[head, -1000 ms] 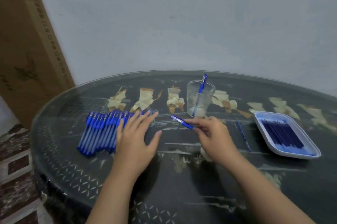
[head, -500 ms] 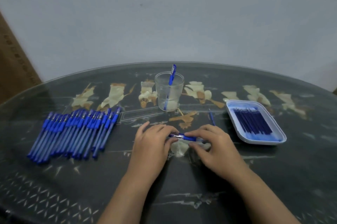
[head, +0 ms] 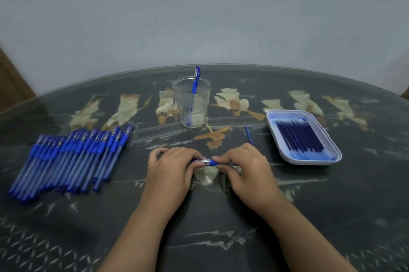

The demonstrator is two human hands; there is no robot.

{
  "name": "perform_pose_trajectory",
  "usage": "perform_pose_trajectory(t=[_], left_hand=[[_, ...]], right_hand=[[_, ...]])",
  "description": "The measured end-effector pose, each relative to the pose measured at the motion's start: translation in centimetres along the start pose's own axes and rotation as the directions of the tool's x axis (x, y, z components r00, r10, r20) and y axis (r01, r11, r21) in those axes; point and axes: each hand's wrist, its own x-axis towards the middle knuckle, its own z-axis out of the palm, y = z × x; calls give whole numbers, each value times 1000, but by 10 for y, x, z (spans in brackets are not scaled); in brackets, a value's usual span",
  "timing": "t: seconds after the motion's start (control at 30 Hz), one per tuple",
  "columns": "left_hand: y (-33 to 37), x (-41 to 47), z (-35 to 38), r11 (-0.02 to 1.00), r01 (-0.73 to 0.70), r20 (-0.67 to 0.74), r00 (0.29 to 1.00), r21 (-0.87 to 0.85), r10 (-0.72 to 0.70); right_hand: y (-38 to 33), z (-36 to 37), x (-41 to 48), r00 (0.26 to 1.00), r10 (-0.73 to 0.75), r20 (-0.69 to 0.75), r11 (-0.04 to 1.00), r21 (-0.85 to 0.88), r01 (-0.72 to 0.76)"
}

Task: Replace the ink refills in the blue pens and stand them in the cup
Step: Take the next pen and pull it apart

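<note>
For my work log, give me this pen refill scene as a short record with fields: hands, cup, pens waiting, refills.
left hand: grips one end of the blue pen
right hand: pinches the pen's other end
cup: clear, upright, holds one standing pen
pen pile: capped blue pens in a row, left of the hands
tray: white, right of the hands, holds dark blue refills
loose refill: lies between cup and tray

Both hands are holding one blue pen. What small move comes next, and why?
Probably twisting the pen apart to reach its refill: the left hand and right hand pinch opposite ends of it, and refills lie ready in the tray.
</note>
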Motion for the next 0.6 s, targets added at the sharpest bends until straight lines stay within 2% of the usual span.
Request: perform_pose_trajectory(t=[0.23,0.33,0.47,0.6], left_hand=[[2,1,-1,997,78,12,997,22,-78],[-8,3,-6,963,263,-35,964,-53,-265],[-9,1,-9,961,277,-45,960,14,-276],[-10,2,-10,948,317,29,948,6,-317]], right_hand=[[0,1,1,997,-82,-4,996,-32,82],[9,-3,0,993,-35,-108,999,-31,32],[5,0,0,996,-58,-73,997,-54,54],[7,-4,1,995,-39,-95,997,-71,32]])
